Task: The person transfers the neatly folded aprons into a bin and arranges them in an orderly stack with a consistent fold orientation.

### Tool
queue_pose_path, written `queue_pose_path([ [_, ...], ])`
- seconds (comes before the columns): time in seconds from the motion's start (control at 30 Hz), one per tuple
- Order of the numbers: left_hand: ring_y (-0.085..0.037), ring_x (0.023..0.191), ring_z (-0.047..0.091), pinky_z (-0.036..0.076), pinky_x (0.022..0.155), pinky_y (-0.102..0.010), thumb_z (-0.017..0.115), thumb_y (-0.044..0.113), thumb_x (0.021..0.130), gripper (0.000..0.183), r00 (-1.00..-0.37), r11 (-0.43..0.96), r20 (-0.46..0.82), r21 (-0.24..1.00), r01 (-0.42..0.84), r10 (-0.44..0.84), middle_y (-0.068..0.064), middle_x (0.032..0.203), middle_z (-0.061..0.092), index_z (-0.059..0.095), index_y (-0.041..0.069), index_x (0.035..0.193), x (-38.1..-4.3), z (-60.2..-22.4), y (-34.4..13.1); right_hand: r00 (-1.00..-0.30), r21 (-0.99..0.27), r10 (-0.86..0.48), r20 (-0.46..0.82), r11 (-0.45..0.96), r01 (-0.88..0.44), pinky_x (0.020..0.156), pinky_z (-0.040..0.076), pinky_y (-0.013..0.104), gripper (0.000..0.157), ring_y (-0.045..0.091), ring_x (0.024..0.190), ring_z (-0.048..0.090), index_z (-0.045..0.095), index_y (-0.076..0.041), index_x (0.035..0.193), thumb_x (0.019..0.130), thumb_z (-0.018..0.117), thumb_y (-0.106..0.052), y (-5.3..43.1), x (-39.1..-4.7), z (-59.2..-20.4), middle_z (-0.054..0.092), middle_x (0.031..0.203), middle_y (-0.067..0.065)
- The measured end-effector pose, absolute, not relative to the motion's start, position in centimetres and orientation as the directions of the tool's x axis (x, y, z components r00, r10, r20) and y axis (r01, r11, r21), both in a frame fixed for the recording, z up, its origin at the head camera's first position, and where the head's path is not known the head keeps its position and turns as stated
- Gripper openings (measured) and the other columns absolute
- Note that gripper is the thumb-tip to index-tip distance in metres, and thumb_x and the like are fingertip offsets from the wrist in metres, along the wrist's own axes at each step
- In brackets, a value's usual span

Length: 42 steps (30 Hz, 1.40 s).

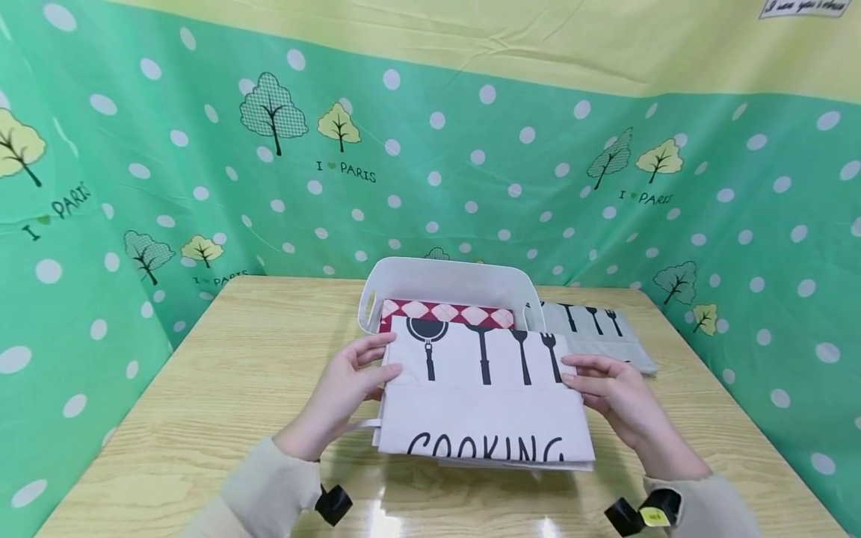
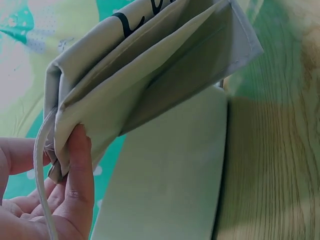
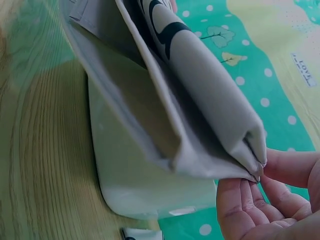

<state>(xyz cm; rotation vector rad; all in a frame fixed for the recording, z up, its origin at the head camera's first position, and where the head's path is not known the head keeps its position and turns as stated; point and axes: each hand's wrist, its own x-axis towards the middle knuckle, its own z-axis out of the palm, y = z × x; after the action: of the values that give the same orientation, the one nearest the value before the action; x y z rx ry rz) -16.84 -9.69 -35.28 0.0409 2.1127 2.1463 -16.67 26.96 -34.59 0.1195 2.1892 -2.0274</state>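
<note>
A folded white apron (image 1: 480,411) with black kitchen utensils and the word COOKING printed on it is held up above the table in front of the basket. My left hand (image 1: 343,388) pinches its left edge, thumb on one face and fingers behind. On the opposite edge, my right hand (image 1: 615,396) pinches the cloth the same way. In the left wrist view a thin white strap (image 2: 40,165) hangs over the left hand. Loose layers (image 3: 145,90) of the apron spread apart at the bottom in the right wrist view.
A white plastic basket (image 1: 451,276) stands behind the apron, with red-and-white diamond-patterned cloth (image 1: 444,311) in it. Right of the basket, another folded cloth with utensil prints (image 1: 599,332) lies on the wooden table (image 1: 222,388). A green dotted curtain (image 1: 417,179) surrounds the table.
</note>
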Motion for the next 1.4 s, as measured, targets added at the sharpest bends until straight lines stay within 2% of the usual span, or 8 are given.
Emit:
queue_pose_path([
  [0.1,-0.011,0.083,0.068,0.059,0.069,-0.027,0.065,0.002,0.091,0.051,-0.991,-0.006,-0.072,0.997,-0.073,0.11,-0.021,0.132,0.061,0.052,0.006,0.14,-16.8,-35.2,-10.1,-0.983,-0.979,-0.036,-0.182,0.1,0.178,0.076,0.059,0.021,0.024,0.006,0.086,0.063,0.072,-0.017,0.109,0.09,0.069,-0.004,26.5,-16.7,-34.4,0.065,0.097,-0.007],
  [0.3,-0.011,0.085,0.068,0.06,0.072,-0.028,0.065,0.003,0.092,0.05,-0.992,0.01,-0.074,0.997,-0.073,0.1,-0.022,0.134,0.06,0.052,0.005,0.14,-16.9,-34.9,-10.8,-0.981,-0.976,-0.041,-0.187,0.123,0.181,0.079,0.059,0.022,0.035,0.007,0.089,0.064,0.066,-0.006,0.125,0.09,0.07,-0.008,25.9,-17.0,-34.0,0.064,0.101,-0.006],
  [0.57,-0.014,0.084,0.068,0.059,0.075,-0.025,0.063,0.012,0.096,0.044,-0.995,0.069,-0.058,0.996,-0.052,0.083,-0.022,0.132,0.059,0.053,0.003,0.138,-17.3,-34.5,-11.7,-0.98,-0.987,-0.144,-0.141,0.092,0.129,0.081,0.06,0.023,0.035,0.009,0.091,0.067,0.066,-0.005,0.123,0.088,0.071,-0.005,25.7,-17.1,-33.4,0.067,0.105,-0.002],
  [0.8,-0.013,0.081,0.067,0.059,0.075,-0.023,0.061,0.012,0.097,0.044,-0.994,0.09,-0.057,0.995,-0.048,0.096,-0.022,0.129,0.059,0.052,0.002,0.139,-17.6,-34.0,-12.2,-0.973,-0.986,-0.191,-0.131,0.13,0.107,0.081,0.06,0.023,0.048,0.009,0.093,0.065,0.056,0.001,0.135,0.09,0.069,-0.006,25.5,-17.4,-32.6,0.063,0.111,-0.001],
  [1.0,-0.011,0.08,0.069,0.059,0.077,-0.021,0.062,0.009,0.095,0.051,-0.989,0.074,-0.05,0.996,-0.04,0.142,-0.026,0.135,0.056,0.047,-0.003,0.142,-18.0,-33.4,-12.5,-0.957,-0.992,-0.271,-0.102,0.102,0.077,0.078,0.061,0.026,0.046,0.012,0.091,0.067,0.057,-0.004,0.137,0.091,0.065,-0.001,25.7,-17.8,-32.3,0.062,0.112,-0.001],
  [1.2,-0.01,0.082,0.069,0.058,0.079,-0.02,0.061,0.007,0.094,0.055,-0.982,0.093,-0.036,0.995,-0.019,0.184,-0.028,0.141,0.051,0.042,-0.005,0.145,-18.5,-32.8,-12.8,-0.953,-0.992,-0.286,-0.1,0.099,0.074,0.076,0.061,0.025,0.051,0.011,0.086,0.067,0.049,0.003,0.141,0.092,0.064,-0.001,25.7,-18.4,-31.4,0.063,0.107,0.0],
  [1.4,-0.011,0.085,0.07,0.058,0.081,-0.021,0.061,0.008,0.094,0.056,-0.983,0.119,-0.021,0.993,0.001,0.183,-0.027,0.142,0.051,0.042,-0.005,0.146,-19.2,-32.1,-12.8,-0.965,-0.993,-0.24,-0.107,0.072,0.092,0.074,0.061,0.024,0.039,0.01,0.083,0.068,0.063,-0.009,0.129,0.092,0.066,-0.003,25.5,-18.9,-30.4,0.063,0.105,-0.001],
])
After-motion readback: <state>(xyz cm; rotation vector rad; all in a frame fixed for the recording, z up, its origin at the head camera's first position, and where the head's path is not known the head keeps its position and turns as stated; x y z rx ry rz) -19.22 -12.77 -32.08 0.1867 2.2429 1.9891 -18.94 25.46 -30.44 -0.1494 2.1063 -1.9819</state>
